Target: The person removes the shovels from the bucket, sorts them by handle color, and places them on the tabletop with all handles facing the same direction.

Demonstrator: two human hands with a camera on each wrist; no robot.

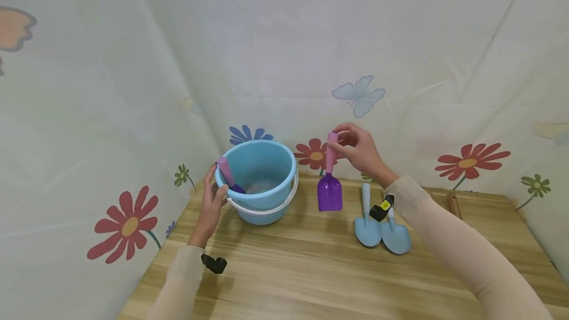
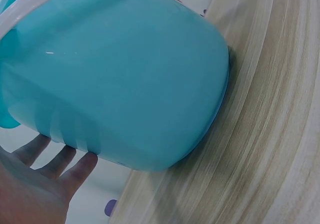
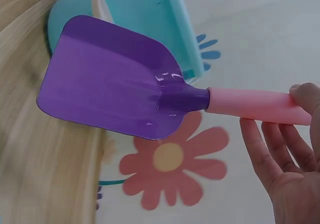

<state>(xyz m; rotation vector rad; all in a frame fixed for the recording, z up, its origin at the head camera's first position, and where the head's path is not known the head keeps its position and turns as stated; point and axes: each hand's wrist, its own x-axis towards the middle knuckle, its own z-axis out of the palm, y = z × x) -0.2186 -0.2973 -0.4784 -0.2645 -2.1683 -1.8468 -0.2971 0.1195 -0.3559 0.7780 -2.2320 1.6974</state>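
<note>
My right hand (image 1: pixel 357 149) pinches the pink handle of a purple toy shovel (image 1: pixel 330 194), whose blade hangs downward above the table. In the right wrist view, thumb and fingertips hold the end of that shovel's handle (image 3: pixel 255 104). A light blue bucket (image 1: pixel 262 201) stands upright on the table to the left. My left hand (image 1: pixel 211 206) holds the bucket's left side, thumb at the rim; in the left wrist view its fingertips (image 2: pixel 87 161) press the outer wall. Inside leans a second purple shovel with a pink handle (image 1: pixel 225 171), its blade partly hidden by the rim.
Two light blue shovels (image 1: pixel 368 231) lie side by side at the right, partly behind my right wrist. A brown wooden handle (image 1: pixel 454 205) rests near the table's back edge. Flower-printed sheeting (image 1: pixel 284 63) encloses the wooden table (image 1: pixel 302 270). The bucket's white handle (image 1: pixel 291 194) hangs down in front.
</note>
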